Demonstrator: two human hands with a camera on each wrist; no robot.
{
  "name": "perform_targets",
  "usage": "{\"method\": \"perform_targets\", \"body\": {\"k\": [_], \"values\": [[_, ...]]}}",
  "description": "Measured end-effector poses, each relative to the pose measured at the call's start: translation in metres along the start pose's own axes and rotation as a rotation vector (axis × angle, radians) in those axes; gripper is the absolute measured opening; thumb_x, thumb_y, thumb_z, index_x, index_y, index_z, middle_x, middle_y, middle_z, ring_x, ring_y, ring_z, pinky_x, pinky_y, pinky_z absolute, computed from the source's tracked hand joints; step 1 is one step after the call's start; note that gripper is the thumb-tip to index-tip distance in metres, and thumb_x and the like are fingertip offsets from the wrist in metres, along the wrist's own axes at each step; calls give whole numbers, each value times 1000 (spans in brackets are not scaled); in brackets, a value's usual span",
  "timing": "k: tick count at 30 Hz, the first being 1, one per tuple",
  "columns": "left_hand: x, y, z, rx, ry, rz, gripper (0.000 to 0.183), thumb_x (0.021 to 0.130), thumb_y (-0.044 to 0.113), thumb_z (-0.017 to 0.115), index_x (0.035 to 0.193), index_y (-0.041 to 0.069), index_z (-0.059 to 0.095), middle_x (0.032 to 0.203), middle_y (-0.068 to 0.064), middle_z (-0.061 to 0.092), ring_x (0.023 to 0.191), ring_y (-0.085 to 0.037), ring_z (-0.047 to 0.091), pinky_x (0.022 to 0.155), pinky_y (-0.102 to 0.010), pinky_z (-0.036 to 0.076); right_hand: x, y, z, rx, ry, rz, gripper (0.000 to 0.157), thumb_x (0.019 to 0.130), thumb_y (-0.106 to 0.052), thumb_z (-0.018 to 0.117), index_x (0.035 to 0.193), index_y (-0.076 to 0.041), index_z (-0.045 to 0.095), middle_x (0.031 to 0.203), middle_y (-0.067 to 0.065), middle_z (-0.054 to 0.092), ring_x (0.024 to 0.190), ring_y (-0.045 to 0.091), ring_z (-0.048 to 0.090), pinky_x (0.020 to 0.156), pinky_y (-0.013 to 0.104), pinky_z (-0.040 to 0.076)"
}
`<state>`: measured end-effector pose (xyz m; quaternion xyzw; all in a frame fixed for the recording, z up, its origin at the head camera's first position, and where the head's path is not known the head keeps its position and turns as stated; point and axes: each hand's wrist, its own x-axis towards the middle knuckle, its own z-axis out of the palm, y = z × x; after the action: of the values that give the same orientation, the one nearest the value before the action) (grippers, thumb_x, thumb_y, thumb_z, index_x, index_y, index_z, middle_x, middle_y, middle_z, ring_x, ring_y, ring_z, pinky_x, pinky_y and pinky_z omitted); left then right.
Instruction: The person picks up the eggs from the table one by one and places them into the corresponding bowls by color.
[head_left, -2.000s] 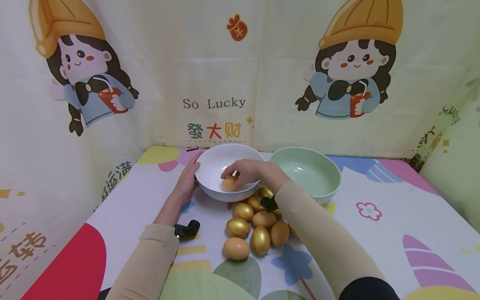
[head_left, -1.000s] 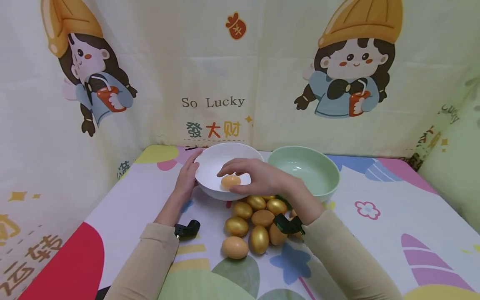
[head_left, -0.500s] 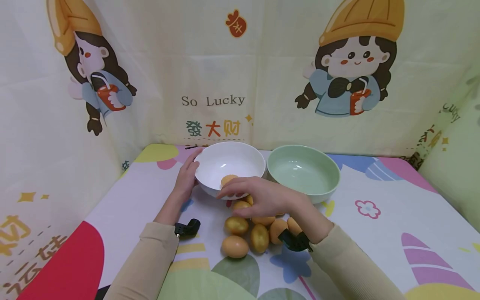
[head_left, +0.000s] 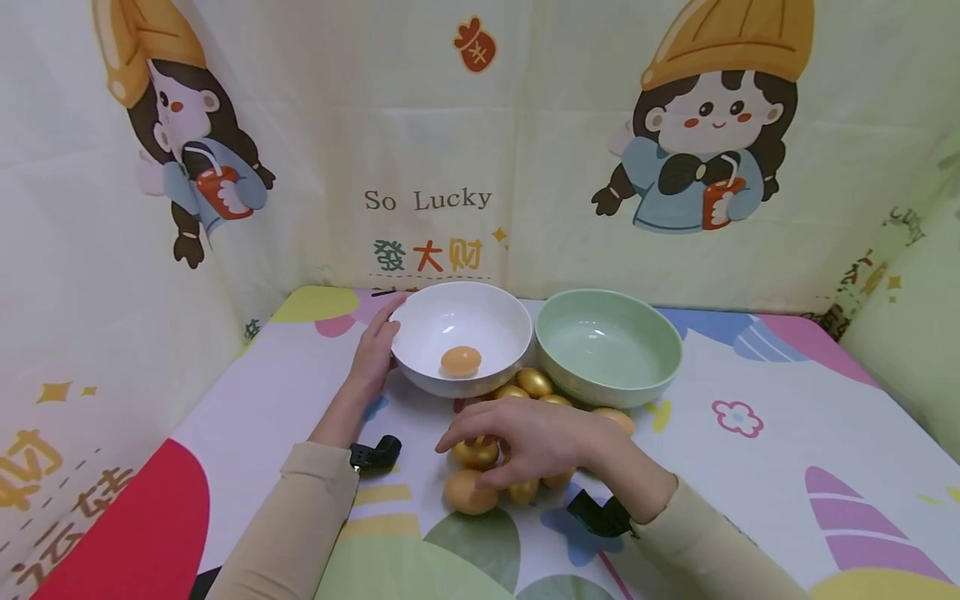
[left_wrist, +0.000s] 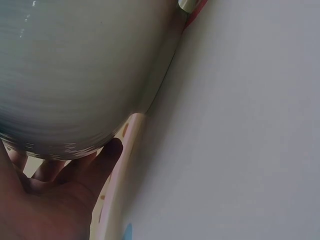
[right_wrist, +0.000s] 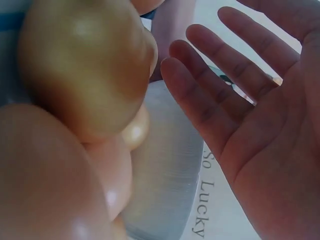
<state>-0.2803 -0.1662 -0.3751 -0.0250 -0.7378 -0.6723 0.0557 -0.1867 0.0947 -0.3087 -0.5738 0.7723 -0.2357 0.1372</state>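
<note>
My left hand (head_left: 372,352) rests against the outer left wall of a white bowl (head_left: 420,321), its fingers spread along the curve. The left wrist view shows those fingers (left_wrist: 107,155) touching the bowl's side. One brown egg (head_left: 461,362) lies inside this bowl. My right hand (head_left: 532,433) hovers over a cluster of eggs on the table, fingers loosely extended and holding nothing. Under it are a golden egg (head_left: 475,454) and a brown egg (head_left: 469,492), partly covered by the hand. In the right wrist view, the open palm (right_wrist: 280,145) faces a golden egg (right_wrist: 90,65).
A green bowl (head_left: 611,337) stands right beside the white one, with no egg visible in it. Golden eggs (head_left: 534,382) and another brown egg (head_left: 617,419) lie in front of both bowls. A printed curtain (head_left: 555,250) hangs behind the patterned tablecloth (head_left: 757,483).
My right hand has let go of the brown egg inside the white bowl, then moved out toward me over the cluster. The left hand has kept its place.
</note>
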Motion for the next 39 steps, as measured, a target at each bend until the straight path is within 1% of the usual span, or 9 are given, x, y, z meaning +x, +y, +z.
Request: {"method": "perform_targets", "body": {"k": [2,5,11,17,22,26,32,35,39], "values": [[0,0,0,7,0,2,52,106,26,36,158,28,36,155,0,43,122,-26,51,90,-33,48,-1,-1,2,8,-11,31,47,90,-21,78,134,-12,64,132,-9,61,117,6,55,98,22,45],[0,1,0,0,2,-1,52,106,26,36,158,29,36,156,1,41,124,-26,51,90,-33,47,-1,-2,4,0,-26,62,47,91,-21,77,135,-14,63,132,-10,61,116,6,54,95,21,46],[0,1,0,-18,-3,-22,53,105,27,36,158,29,36,156,1,41,127,-25,49,93,-33,46,0,-5,12,-89,-45,32,45,90,-20,76,133,-13,65,124,-3,64,104,8,54,89,16,44],[-1,-1,-1,-21,0,-25,54,104,28,37,158,29,35,156,1,41,127,-25,49,94,-35,45,1,-5,16,-175,-70,35,43,90,-21,76,131,-15,66,122,-7,64,106,6,51,93,17,40],[0,-1,0,-32,-10,-23,54,104,28,37,158,30,35,156,2,41,126,-24,49,92,-33,46,2,-6,17,-246,-84,37,42,89,-24,77,129,-18,67,119,-11,63,107,5,49,94,17,38],[0,0,1,-38,-13,-16,54,104,28,37,158,29,35,156,2,41,126,-24,49,91,-33,45,2,-7,17,-279,-90,41,39,87,-26,79,125,-20,68,114,-15,63,107,5,48,94,17,38],[0,-1,1,-35,-21,-21,55,105,27,36,159,29,33,158,2,39,129,-25,47,95,-35,44,2,-11,20,-303,-107,85,37,86,-31,81,121,-29,71,106,-24,62,103,3,47,85,15,41],[0,-2,1,-27,-20,-26,55,105,28,36,159,30,32,159,3,37,131,-25,47,96,-35,45,1,-12,21,-324,-108,86,39,85,-32,81,123,-32,72,107,-28,63,103,3,46,81,15,41],[0,-3,0,-21,-19,-24,54,105,29,36,159,31,32,159,4,37,131,-25,47,95,-33,45,1,-13,22,-339,-115,73,42,85,-32,81,125,-34,71,112,-28,64,104,3,45,77,14,40]]}}
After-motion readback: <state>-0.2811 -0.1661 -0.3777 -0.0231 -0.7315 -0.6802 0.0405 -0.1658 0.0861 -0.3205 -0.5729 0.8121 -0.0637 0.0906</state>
